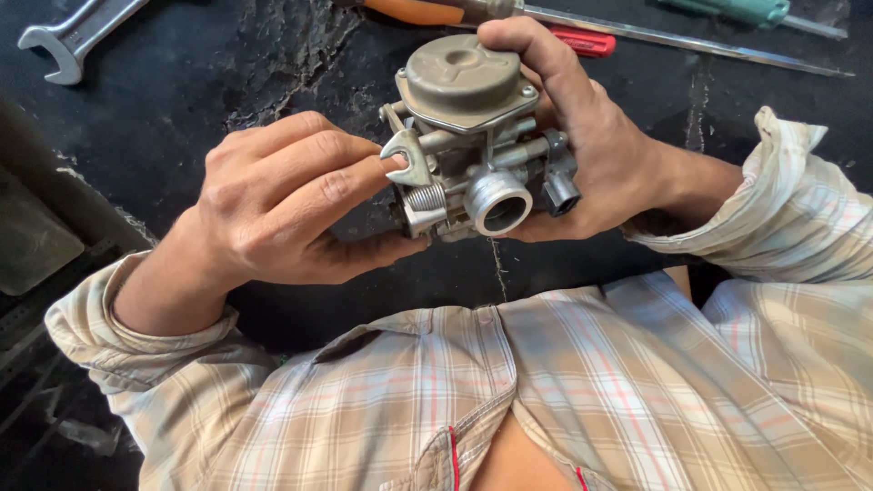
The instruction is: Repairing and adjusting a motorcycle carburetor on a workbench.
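I hold a small grey metal carburetor (466,136) up in front of my chest, its domed cap on top and a round port facing me. My right hand (591,145) wraps around its far side, index finger curled over the cap. My left hand (282,205) supports it from the left and below, with fingertips on the forked lever and the coil spring at its left side.
A dark, stained work surface (227,64) lies beneath. An open-ended spanner (73,36) rests at the top left. Long screwdrivers with orange (414,11), red (582,41) and teal (741,11) handles lie along the top edge. My plaid shirt fills the lower frame.
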